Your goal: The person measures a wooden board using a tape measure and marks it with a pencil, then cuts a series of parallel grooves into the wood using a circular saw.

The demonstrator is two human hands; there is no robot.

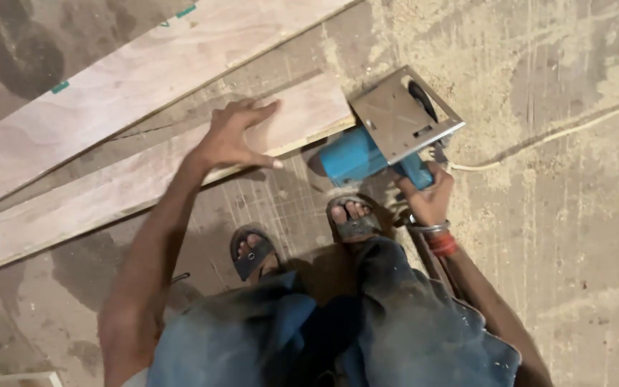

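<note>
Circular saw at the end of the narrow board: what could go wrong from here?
1. The left hand lies flat on the narrow board, close to the circular saw; a slip might bring fingers to the blade.
2. Toes in open sandals sit just below the saw.
3. The white cord trails across the floor and might snag.

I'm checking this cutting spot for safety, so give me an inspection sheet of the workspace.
Surface: dusty concrete floor, coated with sawdust.
Job's things: narrow plywood strip flat on the floor; blue circular saw at its right end, metal base plate facing up.
Clutter: wider plywood board lying beside the strip.
Grippers: left hand spread flat on the strip; right hand gripping the saw's handle.
Cables: white cord trailing from the saw across the floor to the right.
Surroundings: sandalled feet close below the saw; nothing else seen.
</note>
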